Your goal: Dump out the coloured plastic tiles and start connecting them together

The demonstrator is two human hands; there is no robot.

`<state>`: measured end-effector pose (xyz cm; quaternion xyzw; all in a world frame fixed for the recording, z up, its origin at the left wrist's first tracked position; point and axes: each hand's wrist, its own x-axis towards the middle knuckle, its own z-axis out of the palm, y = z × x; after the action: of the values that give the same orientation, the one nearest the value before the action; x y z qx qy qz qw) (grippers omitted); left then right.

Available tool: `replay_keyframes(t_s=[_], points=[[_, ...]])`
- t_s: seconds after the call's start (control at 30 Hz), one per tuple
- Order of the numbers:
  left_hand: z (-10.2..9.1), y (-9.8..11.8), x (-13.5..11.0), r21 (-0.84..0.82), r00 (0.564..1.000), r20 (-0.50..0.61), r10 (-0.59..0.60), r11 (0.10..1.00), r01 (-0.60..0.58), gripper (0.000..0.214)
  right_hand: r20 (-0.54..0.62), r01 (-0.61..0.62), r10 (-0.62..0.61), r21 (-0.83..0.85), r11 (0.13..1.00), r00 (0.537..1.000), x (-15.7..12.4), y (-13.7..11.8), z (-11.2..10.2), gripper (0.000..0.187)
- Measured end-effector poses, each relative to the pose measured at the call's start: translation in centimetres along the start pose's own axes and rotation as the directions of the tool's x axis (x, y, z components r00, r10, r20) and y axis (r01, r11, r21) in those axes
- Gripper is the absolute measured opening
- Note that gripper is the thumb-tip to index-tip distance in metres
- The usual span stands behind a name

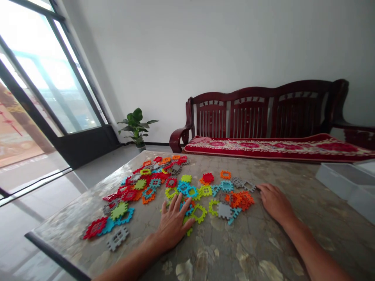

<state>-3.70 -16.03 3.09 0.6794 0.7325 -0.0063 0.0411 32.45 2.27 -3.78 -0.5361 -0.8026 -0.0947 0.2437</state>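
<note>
Several flat, notched plastic puzzle tiles [152, 183] in red, blue, green, orange and grey lie scattered over the marbled table [234, 249]. My left hand [174, 224] lies flat and open on the table, fingers spread over green and blue tiles [191, 212]. My right hand [274, 201] rests palm down, fingers together, its tips touching the edge of a cluster of orange and grey tiles [238, 199]. Neither hand holds a tile.
A dark red wooden bench [263, 113] with a red patterned cushion stands behind the table. A grey plastic bin [345, 181] sits at the table's right edge. A potted plant [136, 127] stands by the wall, beside a large glass door [43, 89].
</note>
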Motion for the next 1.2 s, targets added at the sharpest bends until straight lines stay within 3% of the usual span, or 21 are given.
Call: replay_keyframes(t_s=[0.17, 0.3, 0.5, 0.63, 0.83, 1.07, 1.2], points=[[-0.2, 3.6, 1.4, -0.027, 0.997, 0.007, 0.081, 0.996, -0.080, 0.063, 0.033, -0.029, 0.029, -0.006, 1.000, 0.999, 0.0, -0.4, -0.4, 0.040], [0.6, 5.1, 2.3, -0.054, 0.988, -0.018, 0.151, 0.987, -0.151, 0.065, 0.039, -0.063, 0.062, 0.044, 0.997, 0.997, 0.0, -0.8, -0.8, 0.040], [1.9, 6.7, 4.3, -0.077, 0.960, -0.078, 0.269, 0.958, -0.275, 0.068, -0.086, -0.182, 0.204, 0.215, 0.960, 0.975, 0.3, -0.1, -1.0, 0.044], [2.3, 8.9, 5.9, -0.073, 0.941, -0.110, 0.320, 0.941, -0.329, 0.069, -0.066, -0.091, 0.116, 0.301, 0.949, 0.991, 0.1, 0.0, -0.7, 0.049], [2.1, 13.1, 7.4, -0.118, 0.901, -0.097, 0.422, 0.894, -0.432, 0.074, 0.093, -0.063, 0.048, 0.168, 0.984, 0.994, -0.2, -1.4, -1.1, 0.049], [2.4, 16.6, 9.1, -0.175, 0.874, -0.149, 0.462, 0.858, -0.484, 0.076, 0.067, -0.067, 0.047, 0.333, 0.940, 0.997, 0.1, -1.6, -2.5, 0.033], [2.4, 18.2, 10.4, -0.214, 0.876, -0.199, 0.440, 0.853, -0.477, 0.075, 0.014, -0.139, 0.147, 0.426, 0.894, 0.989, 0.2, -1.1, -2.8, 0.030]])
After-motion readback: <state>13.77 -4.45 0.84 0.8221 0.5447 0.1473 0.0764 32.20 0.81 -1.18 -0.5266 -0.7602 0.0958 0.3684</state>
